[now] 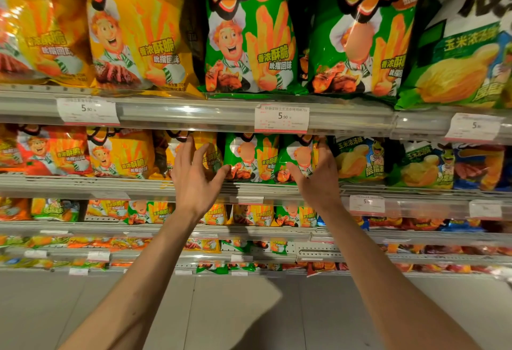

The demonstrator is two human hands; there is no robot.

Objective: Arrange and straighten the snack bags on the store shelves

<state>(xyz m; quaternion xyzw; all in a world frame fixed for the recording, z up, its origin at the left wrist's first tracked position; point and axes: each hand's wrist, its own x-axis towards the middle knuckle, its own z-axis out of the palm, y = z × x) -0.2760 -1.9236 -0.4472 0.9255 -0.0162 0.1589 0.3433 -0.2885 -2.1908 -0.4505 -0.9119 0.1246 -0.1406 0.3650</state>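
While both hands reach second shelf (116,183), left grip (194,175) released, fingers spread over yellow bag (210,153); right grip (318,172) grasping glossy green bag (296,161). Price tag (281,117) above reads "5.90".

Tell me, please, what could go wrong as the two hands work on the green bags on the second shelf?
The left hand and right hand flank two green bags that stand close to the shelf edge, so a sideways squeeze might tip one off. The left hand's fingers reach by a yellow bag and may knock it askew.
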